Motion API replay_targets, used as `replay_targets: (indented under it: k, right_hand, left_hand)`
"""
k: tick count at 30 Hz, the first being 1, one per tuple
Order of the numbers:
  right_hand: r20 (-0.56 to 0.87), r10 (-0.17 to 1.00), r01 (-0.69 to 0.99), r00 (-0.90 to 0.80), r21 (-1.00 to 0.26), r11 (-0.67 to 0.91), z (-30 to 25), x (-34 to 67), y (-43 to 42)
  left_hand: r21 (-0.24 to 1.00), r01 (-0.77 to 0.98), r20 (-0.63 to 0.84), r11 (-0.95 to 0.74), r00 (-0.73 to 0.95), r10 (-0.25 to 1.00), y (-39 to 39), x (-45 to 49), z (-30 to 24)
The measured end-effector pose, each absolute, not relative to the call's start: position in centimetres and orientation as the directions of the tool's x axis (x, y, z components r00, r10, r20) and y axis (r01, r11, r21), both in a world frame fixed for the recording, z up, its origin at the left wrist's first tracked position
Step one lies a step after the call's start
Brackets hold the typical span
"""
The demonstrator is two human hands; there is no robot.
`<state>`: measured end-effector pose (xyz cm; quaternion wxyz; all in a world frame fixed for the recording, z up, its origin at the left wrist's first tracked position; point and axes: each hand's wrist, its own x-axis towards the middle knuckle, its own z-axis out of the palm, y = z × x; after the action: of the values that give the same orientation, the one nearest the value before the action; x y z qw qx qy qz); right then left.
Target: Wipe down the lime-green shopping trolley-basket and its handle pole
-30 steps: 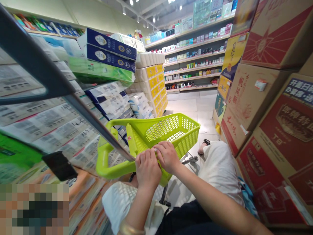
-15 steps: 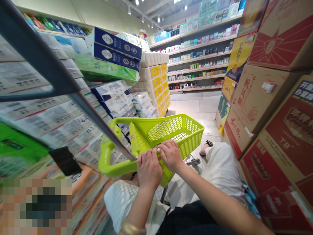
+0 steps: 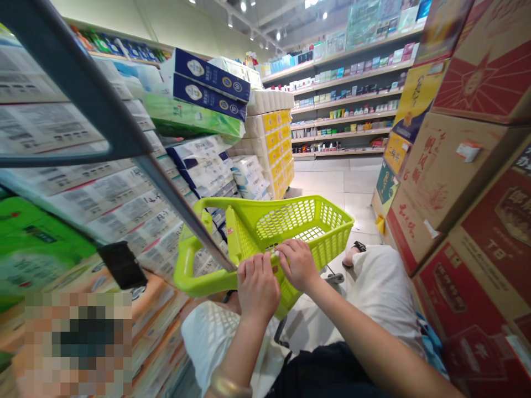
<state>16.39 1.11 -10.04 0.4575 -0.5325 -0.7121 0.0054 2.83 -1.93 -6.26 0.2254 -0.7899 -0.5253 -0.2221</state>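
Observation:
A lime-green plastic shopping cart point(image 3: 243, 207) with a perforated basket stands in front of my seated body. My left hand point(image 3: 258, 288) is closed over the basket's near rim, its knuckles up. Right beside it, my right hand point(image 3: 299, 266) lies over the same rim with its fingers bent across the edge, nearly touching the left. Part of the fingertips is hidden behind the rim. I see no goods inside the basket. A grey metal bar point(image 3: 182, 213) slants down from the upper left to the cart's handle end, just left of my left hand.
Stacked paper packs point(image 3: 120, 207) line the left side, with a dark phone-like slab point(image 3: 122, 265) in front. Cardboard cartons point(image 3: 454, 166) are piled close on my right. Tiled floor point(image 3: 319, 182) leads to shelves point(image 3: 344, 119) of small goods at the back. A blurred patch covers the lower left.
The whole scene has shifted slightly to the right in view. Both hands keep their places on the cart's rim.

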Motion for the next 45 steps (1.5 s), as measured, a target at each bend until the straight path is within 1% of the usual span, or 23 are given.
replay_targets:
  k: [4, 5, 7, 10, 12, 14, 18, 20, 21, 24, 26, 28, 31, 33, 34, 38, 40, 42, 45]
  right_hand:
    - [0.603, 0.781, 0.811, 0.162, -0.533, 0.243, -10.6, 18.1, 1.4]
    - [0.592, 0.784, 0.811, 0.186, -0.543, 0.217, -10.5, 17.9, 1.4]
    - [0.589, 0.792, 0.798, 0.162, -0.551, 0.246, -9.9, 16.8, 1.1]
    - [0.618, 0.785, 0.76, 0.043, -0.53, 0.376, -9.1, 15.0, 0.5]
    - [0.63, 0.777, 0.755, -0.005, -0.507, 0.416, -9.1, 14.8, 0.4]
    - [0.626, 0.78, 0.777, 0.004, -0.492, 0.392, -9.4, 15.7, 0.6]
    - [0.594, 0.793, 0.836, 0.137, -0.499, 0.229, -10.0, 17.6, 1.0]
    - [0.572, 0.807, 0.842, 0.148, -0.501, 0.2, -9.7, 17.3, 0.9]
    - [0.567, 0.815, 0.838, 0.121, -0.498, 0.222, -9.4, 16.7, 0.7]
    - [0.577, 0.817, 0.794, -0.011, -0.492, 0.358, -8.6, 15.0, 0.2]
    - [0.584, 0.81, 0.781, -0.053, -0.481, 0.398, -8.5, 14.9, 0.2]
    - [0.57, 0.821, 0.813, -0.019, -0.47, 0.345, -8.8, 15.8, 0.4]
    - [0.532, 0.838, 0.865, 0.124, -0.471, 0.171, -9.4, 17.5, 0.8]
    - [0.52, 0.835, 0.865, 0.178, -0.488, 0.119, -9.5, 17.7, 0.7]
    - [0.525, 0.834, 0.856, 0.17, -0.497, 0.139, -9.5, 17.4, 0.5]
    - [0.595, 0.804, 0.773, -0.009, -0.506, 0.383, -8.9, 15.0, -0.6]
    - [0.613, 0.787, 0.744, -0.071, -0.493, 0.451, -9.0, 14.9, -0.7]
    - [0.607, 0.793, 0.764, -0.053, -0.487, 0.424, -9.2, 15.7, -0.5]
    - [0.57, 0.818, 0.825, 0.079, -0.498, 0.267, -9.6, 17.2, 0.2]
  left_hand:
    - [-0.124, 0.937, 0.585, -0.326, 0.334, 0.739, -2.2, 3.0, -6.2]
    - [-0.123, 0.94, 0.588, -0.319, 0.328, 0.74, -2.3, 3.1, -6.2]
    - [-0.122, 0.942, 0.595, -0.312, 0.321, 0.737, -2.4, 3.3, -6.2]
    - [-0.113, 0.939, 0.601, -0.324, 0.324, 0.73, -2.5, 3.3, -6.2]
    - [-0.113, 0.936, 0.601, -0.332, 0.331, 0.727, -2.6, 3.1, -6.3]
    - [-0.126, 0.935, 0.601, -0.331, 0.337, 0.725, -2.7, 2.8, -6.4]
    - [-0.132, 0.938, 0.613, -0.319, 0.33, 0.718, -2.8, 2.6, -6.5]
    - [-0.125, 0.942, 0.62, -0.311, 0.318, 0.717, -2.9, 2.7, -6.4]
    - [-0.122, 0.943, 0.621, -0.309, 0.315, 0.717, -2.9, 2.7, -6.4]
    - [-0.112, 0.939, 0.625, -0.324, 0.32, 0.712, -3.0, 2.7, -6.4]
    - [-0.109, 0.936, 0.629, -0.333, 0.325, 0.707, -3.1, 2.5, -6.5]
    - [-0.121, 0.937, 0.632, -0.328, 0.327, 0.702, -3.2, 2.3, -6.5]
    - [-0.144, 0.937, 0.638, -0.318, 0.333, 0.694, -3.3, 2.2, -6.6]
    - [-0.145, 0.94, 0.642, -0.307, 0.326, 0.694, -3.4, 2.3, -6.6]
    - [-0.142, 0.943, 0.644, -0.302, 0.32, 0.695, -3.4, 2.4, -6.6]
    - [-0.125, 0.945, 0.656, -0.303, 0.308, 0.689, -3.3, 2.4, -6.6]
    - [-0.122, 0.943, 0.655, -0.311, 0.312, 0.689, -3.4, 2.3, -6.5]
    - [-0.128, 0.941, 0.645, -0.313, 0.319, 0.694, -3.4, 2.1, -6.5]
    - [-0.139, 0.943, 0.635, -0.303, 0.319, 0.704, -3.5, 2.1, -6.5]
